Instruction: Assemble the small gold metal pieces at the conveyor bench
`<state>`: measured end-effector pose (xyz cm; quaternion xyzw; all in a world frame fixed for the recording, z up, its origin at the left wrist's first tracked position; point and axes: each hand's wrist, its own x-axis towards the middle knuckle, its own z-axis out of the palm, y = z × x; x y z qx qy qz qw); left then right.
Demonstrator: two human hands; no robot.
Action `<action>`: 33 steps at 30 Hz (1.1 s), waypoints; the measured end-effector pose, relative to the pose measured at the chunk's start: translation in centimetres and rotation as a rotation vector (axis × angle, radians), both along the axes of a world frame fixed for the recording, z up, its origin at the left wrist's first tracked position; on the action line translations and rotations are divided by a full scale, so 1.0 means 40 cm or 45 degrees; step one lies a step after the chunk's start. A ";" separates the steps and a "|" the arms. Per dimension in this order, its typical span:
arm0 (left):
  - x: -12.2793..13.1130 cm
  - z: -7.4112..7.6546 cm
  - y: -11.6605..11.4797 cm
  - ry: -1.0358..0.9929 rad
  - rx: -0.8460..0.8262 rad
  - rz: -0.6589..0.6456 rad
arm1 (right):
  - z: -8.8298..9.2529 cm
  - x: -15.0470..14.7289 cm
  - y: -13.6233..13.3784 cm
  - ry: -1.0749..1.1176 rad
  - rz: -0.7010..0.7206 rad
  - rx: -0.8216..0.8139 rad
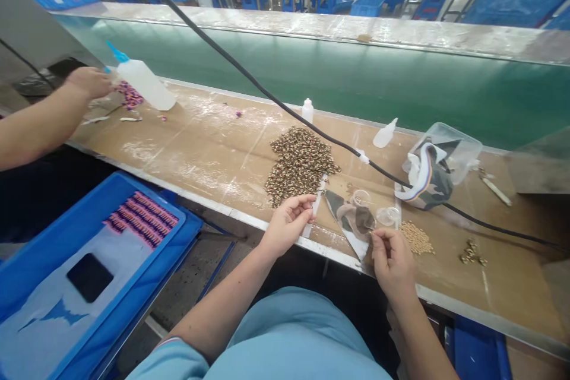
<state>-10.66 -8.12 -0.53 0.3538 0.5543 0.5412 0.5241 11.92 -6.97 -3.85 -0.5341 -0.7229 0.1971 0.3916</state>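
My left hand (291,221) is at the near edge of a heap of small brown, gold and dark patterned pieces (303,160). Its thumb and fingertips are pinched together, and whatever sits between them is too small to name. Over on the right, my right hand (394,261) pinches something thin that I cannot make out, at the edge of a camouflage cloth (354,217). Two small clear round dishes (387,216) stand just beyond that cloth. Beside my right hand lies a pile of small tan beads (416,237).
A black cable (262,88) crosses above the bench. At the back stand a small white bottle (307,110) and a clear tub (463,145) with cloth. Another person's hand (91,82) is by a large bottle (146,84). A blue tray (129,303) stands lower left.
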 end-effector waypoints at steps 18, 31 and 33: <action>0.158 -0.036 0.026 -0.598 -0.189 -0.377 | 0.051 0.009 0.003 0.520 0.012 -0.563; 0.157 -0.037 0.023 -0.526 -0.188 -0.409 | 0.126 0.100 0.083 -0.654 0.004 0.199; 0.159 -0.037 0.024 -0.564 -0.176 -0.377 | 0.138 0.104 0.098 -0.783 0.063 0.292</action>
